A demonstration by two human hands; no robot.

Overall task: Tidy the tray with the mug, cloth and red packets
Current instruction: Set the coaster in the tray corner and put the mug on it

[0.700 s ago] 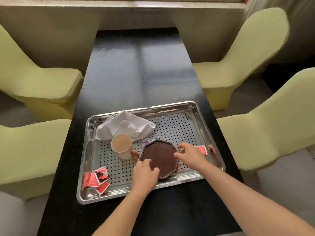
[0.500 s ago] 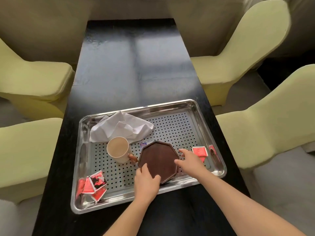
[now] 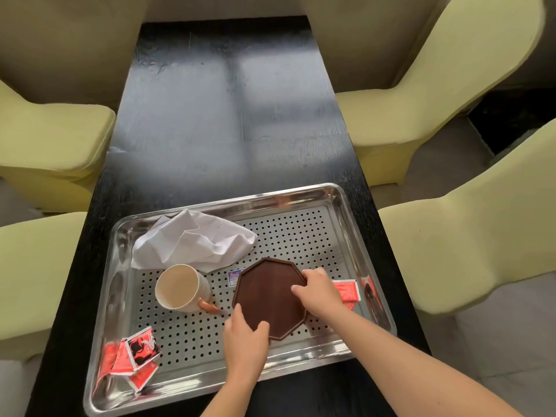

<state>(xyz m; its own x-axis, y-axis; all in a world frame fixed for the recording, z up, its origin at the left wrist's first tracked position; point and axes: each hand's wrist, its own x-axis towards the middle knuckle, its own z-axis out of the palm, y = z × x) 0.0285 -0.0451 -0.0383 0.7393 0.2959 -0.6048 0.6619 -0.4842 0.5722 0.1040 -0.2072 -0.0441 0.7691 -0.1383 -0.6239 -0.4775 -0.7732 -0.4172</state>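
Black table [image 3: 228, 121], flanked by yellow-green chairs [image 3: 51, 139]; perforated steel tray [image 3: 343, 206] is set at its near end. Red packets [image 3: 132, 359] are heaped at the tray's 8 o'clock corner. White cloth [image 3: 192, 242] is crumpled at 11 o'clock, mug [image 3: 180, 287] just below it. Brown octagonal plate [image 3: 267, 296] is gripped at 7 o'clock by the left hand [image 3: 245, 341] and pinched at 3 o'clock by the right hand [image 3: 319, 291]. Another red packet [image 3: 349, 291] lies beside it.

Both hands grip a dark brown octagonal plate [image 3: 269, 299] inside a perforated stainless-steel tray [image 3: 316, 200]: the left hand [image 3: 245, 338] at its near edge, the right hand [image 3: 320, 291] at its right edge. Left of the left hand stand a cream mug [image 3: 180, 287], a crumpled white cloth [image 3: 192, 242] and red packets [image 3: 132, 359]; another red packet [image 3: 347, 290] lies just right of the right hand.
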